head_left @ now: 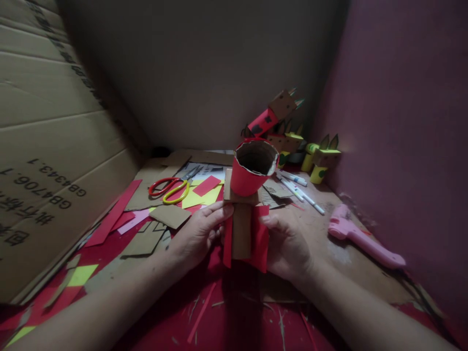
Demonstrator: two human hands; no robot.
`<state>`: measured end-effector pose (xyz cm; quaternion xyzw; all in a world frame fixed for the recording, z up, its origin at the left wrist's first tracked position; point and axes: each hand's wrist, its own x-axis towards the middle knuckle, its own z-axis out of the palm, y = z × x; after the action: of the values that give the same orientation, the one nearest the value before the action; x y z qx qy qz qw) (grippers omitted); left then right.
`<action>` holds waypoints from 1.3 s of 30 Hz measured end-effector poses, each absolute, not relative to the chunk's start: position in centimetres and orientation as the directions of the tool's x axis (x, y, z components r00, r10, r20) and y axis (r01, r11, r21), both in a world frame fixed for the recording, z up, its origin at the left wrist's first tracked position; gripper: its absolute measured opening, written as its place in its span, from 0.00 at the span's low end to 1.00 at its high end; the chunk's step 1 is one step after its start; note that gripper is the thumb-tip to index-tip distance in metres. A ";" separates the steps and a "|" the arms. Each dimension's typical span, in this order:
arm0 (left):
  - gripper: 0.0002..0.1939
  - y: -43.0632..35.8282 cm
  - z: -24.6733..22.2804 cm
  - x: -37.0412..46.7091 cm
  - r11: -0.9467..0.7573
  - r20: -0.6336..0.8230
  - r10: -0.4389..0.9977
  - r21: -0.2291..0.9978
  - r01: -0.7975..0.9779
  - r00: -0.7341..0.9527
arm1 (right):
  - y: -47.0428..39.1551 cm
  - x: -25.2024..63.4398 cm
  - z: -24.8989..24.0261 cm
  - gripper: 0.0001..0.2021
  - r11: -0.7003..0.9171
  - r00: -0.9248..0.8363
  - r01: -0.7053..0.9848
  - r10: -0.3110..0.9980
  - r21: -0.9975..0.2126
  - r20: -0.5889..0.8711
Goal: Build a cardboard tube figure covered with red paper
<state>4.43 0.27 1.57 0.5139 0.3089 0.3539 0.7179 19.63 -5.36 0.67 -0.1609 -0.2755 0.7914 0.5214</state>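
Observation:
Between my two hands stands a cardboard figure (242, 231), its lower part brown card with red paper along the sides. On its top sits a red paper-covered tube (249, 179) with a hollow, open end tilted toward me. My left hand (204, 229) pinches the figure's left side just below the upper block. Along the right side, my right hand (287, 241) grips the red paper flap with the thumb in front. Some of the fingers behind the figure are hidden.
Red-and-yellow-handled scissors (175, 187) lie on paper scraps at left. White markers (302, 190) and a pink glue gun (365, 236) rest at right. Cardboard animal figures (323, 163) stand behind. A large carton (54, 146) rises at left, a purple wall (398, 122) at right.

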 end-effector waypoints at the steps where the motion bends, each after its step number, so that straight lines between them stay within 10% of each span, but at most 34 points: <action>1: 0.20 0.3 1.5 4.4 0.224 -0.081 0.819 0.956 -0.188 0.568 | -5.3 19.5 0.6 0.15 -0.294 -0.393 -0.733 0.919 -0.614 0.029; 19: 0.19 -0.3 1.5 4.7 0.093 -0.017 0.840 0.989 -0.114 0.542 | -4.5 17.9 -1.0 0.15 0.057 -0.109 -0.658 0.979 -0.751 0.170; 39: 0.19 -0.4 2.0 5.2 0.154 -0.074 0.875 0.979 -0.131 0.478 | -4.3 18.8 0.0 0.11 -0.176 -0.216 -0.759 0.976 -0.627 -0.014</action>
<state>5.16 -0.36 2.01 0.5328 0.3491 0.3729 0.6746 18.81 -4.32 0.03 -0.2134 -0.2552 0.7366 0.5888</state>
